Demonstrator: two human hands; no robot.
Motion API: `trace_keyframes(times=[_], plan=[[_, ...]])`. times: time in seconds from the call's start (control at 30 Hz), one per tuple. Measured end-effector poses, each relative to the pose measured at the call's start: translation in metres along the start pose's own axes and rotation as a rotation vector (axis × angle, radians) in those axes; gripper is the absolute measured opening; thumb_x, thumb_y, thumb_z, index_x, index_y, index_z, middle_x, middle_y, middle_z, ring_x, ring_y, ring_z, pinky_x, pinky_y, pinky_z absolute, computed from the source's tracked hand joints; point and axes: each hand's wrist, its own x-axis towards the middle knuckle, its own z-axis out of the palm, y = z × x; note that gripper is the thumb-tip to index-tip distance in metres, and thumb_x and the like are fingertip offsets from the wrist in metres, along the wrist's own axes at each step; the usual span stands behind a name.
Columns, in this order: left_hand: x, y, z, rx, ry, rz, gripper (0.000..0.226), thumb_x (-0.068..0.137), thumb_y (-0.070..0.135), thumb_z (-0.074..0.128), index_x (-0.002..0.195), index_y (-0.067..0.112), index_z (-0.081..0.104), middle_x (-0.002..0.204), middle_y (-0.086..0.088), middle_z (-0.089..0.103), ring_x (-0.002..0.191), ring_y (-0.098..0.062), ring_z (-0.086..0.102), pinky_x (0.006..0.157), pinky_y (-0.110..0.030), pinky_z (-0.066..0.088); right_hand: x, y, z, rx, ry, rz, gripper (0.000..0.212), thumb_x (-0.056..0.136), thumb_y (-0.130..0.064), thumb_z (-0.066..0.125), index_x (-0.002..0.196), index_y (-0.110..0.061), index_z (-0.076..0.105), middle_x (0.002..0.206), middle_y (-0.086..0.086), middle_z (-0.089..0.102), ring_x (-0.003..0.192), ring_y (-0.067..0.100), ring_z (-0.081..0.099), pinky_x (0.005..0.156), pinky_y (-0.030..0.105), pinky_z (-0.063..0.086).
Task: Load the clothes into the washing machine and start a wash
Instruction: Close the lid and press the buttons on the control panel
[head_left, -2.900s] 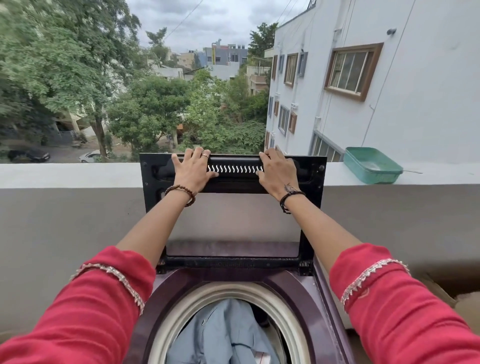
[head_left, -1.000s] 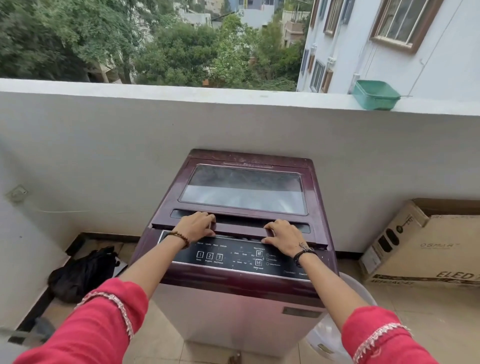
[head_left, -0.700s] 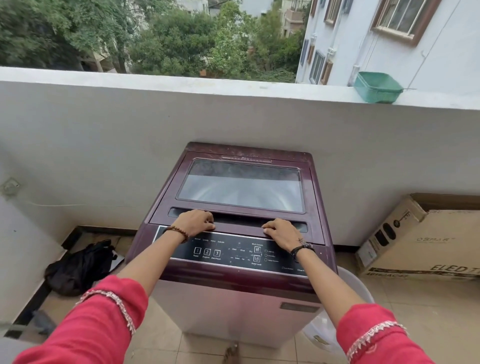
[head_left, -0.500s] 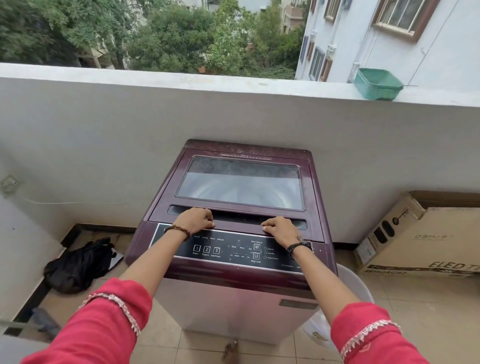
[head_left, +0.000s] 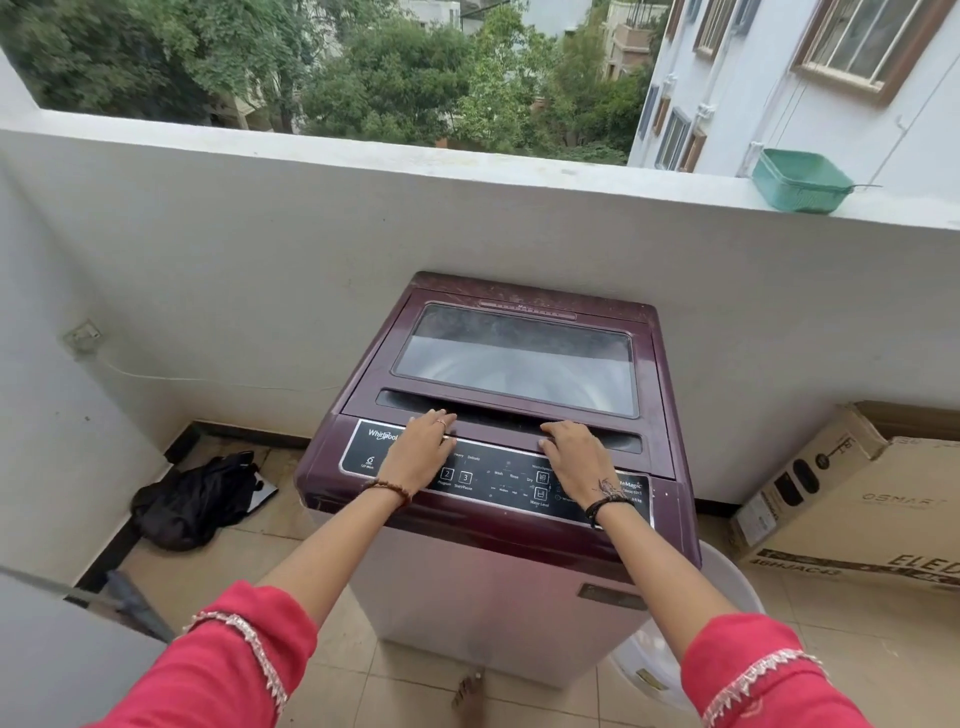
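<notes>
Head view: washing machine (head_left: 498, 467) stands against the balcony wall (head_left: 260, 260), its glass lid (head_left: 514, 358) flat shut; clothes not visible through the glare, judged inside. Left hand (head_left: 415, 457) and right hand (head_left: 574, 460) lie palm-down on the machine's front edge, fingers loosely spread on the lid handle lip, pinching nothing. Control panel (head_left: 493, 480) sits under the wrists. Step: loading looks done, starting remains. Next: lift one hand, press power, then Start/Pause on the panel.

Tiled floor (head_left: 857, 649): washer (head_left: 498, 587), black bag (head_left: 192, 499), cardboard box (head_left: 872, 499).
</notes>
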Motion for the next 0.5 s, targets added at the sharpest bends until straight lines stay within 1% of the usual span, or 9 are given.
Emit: trace_keyframes(times=[0.03, 0.1, 0.2, 0.4, 0.5], plan=[[-0.008, -0.002, 0.002, 0.038, 0.041, 0.018, 0.048, 0.1, 0.024, 0.039, 0.145, 0.01, 0.033, 0.152, -0.006, 0.031, 0.144, -0.019, 0.021, 0.118, -0.032, 0.012, -0.002, -0.006, 0.0, -0.022, -0.004, -0.054, 0.038, 0.1, -0.026, 0.038, 0.133, -0.011, 0.05, 0.134, 0.005, 0.055, 0.126, 0.018, 0.047, 0.107, 0.029, 0.031], [-0.022, -0.008, 0.005, 0.131, 0.104, 0.043, 0.051, 0.102, 0.028, 0.034, 0.148, 0.011, 0.023, 0.157, -0.005, 0.02, 0.147, -0.017, 0.01, 0.119, -0.031, 0.004, -0.005, -0.017, 0.001, -0.068, -0.033, -0.142, 0.044, 0.101, -0.029, 0.035, 0.142, -0.011, 0.039, 0.147, 0.007, 0.042, 0.138, 0.018, 0.034, 0.116, 0.032, 0.021], [-0.04, -0.018, 0.002, 0.229, 0.166, 0.052, 0.054, 0.103, 0.032, 0.028, 0.15, 0.013, 0.011, 0.159, -0.004, 0.008, 0.147, -0.016, 0.0, 0.119, -0.029, -0.003, -0.008, -0.037, 0.004, -0.13, -0.077, -0.237, 0.053, 0.101, -0.035, 0.033, 0.149, -0.014, 0.022, 0.157, 0.005, 0.021, 0.146, 0.018, 0.015, 0.119, 0.035, 0.006], [-0.069, -0.04, -0.012, 0.373, 0.222, -0.03, 0.057, 0.102, 0.035, 0.025, 0.15, 0.014, 0.001, 0.159, -0.005, -0.003, 0.147, -0.018, -0.007, 0.115, -0.029, -0.013, -0.007, -0.078, 0.017, -0.166, -0.114, -0.386, 0.06, 0.101, -0.044, 0.027, 0.151, -0.016, 0.011, 0.16, 0.004, 0.009, 0.148, 0.017, 0.003, 0.118, 0.033, -0.004], [-0.078, -0.051, -0.022, 0.373, 0.257, -0.094, 0.06, 0.102, 0.036, 0.029, 0.149, 0.014, -0.002, 0.159, -0.005, -0.004, 0.146, -0.02, -0.008, 0.114, -0.031, -0.013, -0.002, -0.103, 0.023, -0.178, -0.117, -0.474, 0.063, 0.1, -0.046, 0.027, 0.151, -0.016, 0.006, 0.16, 0.003, 0.002, 0.148, 0.017, -0.002, 0.117, 0.032, -0.01]])
